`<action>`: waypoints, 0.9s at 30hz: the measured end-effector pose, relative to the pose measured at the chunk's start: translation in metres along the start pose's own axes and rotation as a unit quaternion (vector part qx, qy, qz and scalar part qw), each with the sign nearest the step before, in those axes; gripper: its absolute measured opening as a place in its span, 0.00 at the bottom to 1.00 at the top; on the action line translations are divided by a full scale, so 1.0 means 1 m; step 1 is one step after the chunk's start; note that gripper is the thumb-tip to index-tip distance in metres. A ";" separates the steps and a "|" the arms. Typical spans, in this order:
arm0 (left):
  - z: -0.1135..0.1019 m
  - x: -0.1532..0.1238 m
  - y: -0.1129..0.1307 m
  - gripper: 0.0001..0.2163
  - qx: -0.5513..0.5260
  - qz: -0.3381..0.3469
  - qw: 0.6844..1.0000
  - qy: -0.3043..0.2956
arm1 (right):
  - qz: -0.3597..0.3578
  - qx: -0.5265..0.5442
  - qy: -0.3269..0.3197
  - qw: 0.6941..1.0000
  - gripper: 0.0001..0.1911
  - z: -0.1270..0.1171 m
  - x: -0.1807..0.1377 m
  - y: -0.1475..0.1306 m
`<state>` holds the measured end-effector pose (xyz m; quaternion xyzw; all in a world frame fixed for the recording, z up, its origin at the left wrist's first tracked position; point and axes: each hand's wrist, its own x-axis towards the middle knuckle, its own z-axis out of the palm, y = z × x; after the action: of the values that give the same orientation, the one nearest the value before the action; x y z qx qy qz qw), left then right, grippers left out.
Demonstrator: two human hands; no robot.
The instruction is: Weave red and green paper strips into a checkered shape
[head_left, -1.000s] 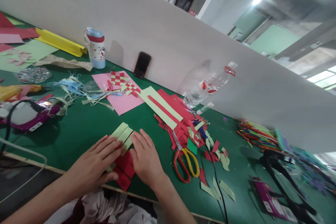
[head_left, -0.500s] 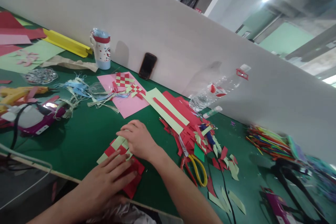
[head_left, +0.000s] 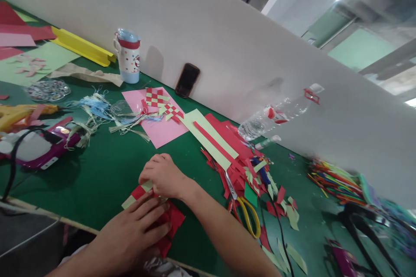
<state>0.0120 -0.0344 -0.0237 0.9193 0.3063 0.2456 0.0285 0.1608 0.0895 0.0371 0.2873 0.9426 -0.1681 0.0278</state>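
A red and pale-green woven paper piece (head_left: 138,192) lies near the front edge of the table, largely covered by my hands. My left hand (head_left: 136,225) rests flat across it, fingers stretched out over the red part. At its far edge, my right hand (head_left: 163,176) is closed with curled fingers on a pale-green strip (head_left: 147,185); the fingertips are hidden. Beyond my hands, two small checkered woven pieces (head_left: 155,98) lie on a pink sheet (head_left: 163,133).
Yellow-handled scissors (head_left: 249,216) lie right of my forearm among red and green paper scraps (head_left: 276,202). A clear bottle (head_left: 276,114), a phone (head_left: 187,80) and a patterned cup (head_left: 129,58) stand along the wall. Tassels (head_left: 97,108) and a purple device (head_left: 48,149) lie left.
My right hand's fingers have curled in tighter at the paper's far edge and the hand has shifted slightly left. My left hand stays flat on the weave. The view has shifted a little.
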 end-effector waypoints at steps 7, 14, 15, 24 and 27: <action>-0.013 -0.006 -0.012 0.25 0.034 0.037 0.998 0.026 | 0.089 0.031 0.148 0.984 0.18 0.001 -0.034 0.012; -0.019 0.010 -0.038 0.14 0.032 -0.050 0.998 0.025 | 0.144 -0.022 0.130 0.981 0.19 0.035 -0.061 0.008; -0.017 0.011 -0.041 0.13 0.037 -0.044 0.998 0.012 | 0.150 -0.021 0.129 0.980 0.19 0.038 -0.061 0.007; -0.013 0.008 -0.052 0.17 0.042 -0.011 0.999 -0.024 | 0.166 0.007 0.140 0.976 0.19 0.039 -0.061 0.005; -0.014 0.007 -0.054 0.17 0.047 -0.008 0.998 -0.044 | 0.161 0.010 0.145 0.976 0.19 0.041 -0.062 0.007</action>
<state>-0.0192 0.0122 -0.0197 0.9271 0.3233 0.1896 0.0009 0.2140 0.0482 0.0054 0.4572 0.8760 -0.1277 -0.0855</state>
